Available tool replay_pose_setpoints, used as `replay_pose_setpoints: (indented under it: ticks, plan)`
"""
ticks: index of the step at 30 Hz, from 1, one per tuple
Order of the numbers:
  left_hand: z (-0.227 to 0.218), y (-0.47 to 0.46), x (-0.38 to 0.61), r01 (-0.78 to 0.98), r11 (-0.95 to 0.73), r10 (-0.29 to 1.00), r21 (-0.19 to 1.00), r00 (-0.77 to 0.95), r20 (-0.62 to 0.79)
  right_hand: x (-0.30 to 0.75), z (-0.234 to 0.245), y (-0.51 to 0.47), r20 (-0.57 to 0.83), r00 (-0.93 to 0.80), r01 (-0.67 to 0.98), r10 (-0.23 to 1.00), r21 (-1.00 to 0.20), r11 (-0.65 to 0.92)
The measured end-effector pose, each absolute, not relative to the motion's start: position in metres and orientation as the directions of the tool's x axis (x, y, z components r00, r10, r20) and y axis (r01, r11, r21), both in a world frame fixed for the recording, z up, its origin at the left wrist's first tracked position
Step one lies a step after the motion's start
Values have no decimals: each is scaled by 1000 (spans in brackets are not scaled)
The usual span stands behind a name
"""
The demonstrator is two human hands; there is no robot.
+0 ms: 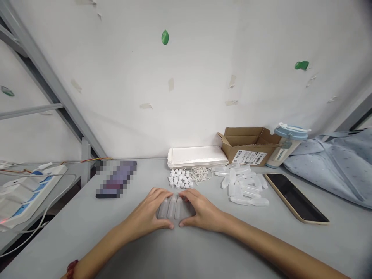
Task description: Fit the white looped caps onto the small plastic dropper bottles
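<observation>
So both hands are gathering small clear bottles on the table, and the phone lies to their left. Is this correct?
Not quite. The phone lies to the right of the hands, as the head view shows. The rest holds: the left hand and right hand gather small clear bottles on the table.

Single head-worn view, looking forward and down across the grey tabletop toward the white wall; hands close at lower centre of frame.

Frosted translucent plastic bottles lie on the smooth matt grey desk; the box is brown cardboard, the phone screen glossy black.
</observation>
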State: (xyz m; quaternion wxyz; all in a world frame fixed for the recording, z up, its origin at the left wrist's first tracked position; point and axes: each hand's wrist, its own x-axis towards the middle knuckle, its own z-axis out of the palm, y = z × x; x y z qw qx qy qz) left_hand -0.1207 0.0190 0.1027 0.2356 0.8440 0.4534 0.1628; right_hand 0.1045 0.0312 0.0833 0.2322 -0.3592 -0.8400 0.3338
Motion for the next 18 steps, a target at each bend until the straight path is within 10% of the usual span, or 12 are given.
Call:
replay_pose_setpoints:
  ticks: [18]
  plan:
    - [111, 14, -149, 750, -391, 898, 533, 439, 42, 105, 84, 29, 138, -614, 456, 777, -742, 492]
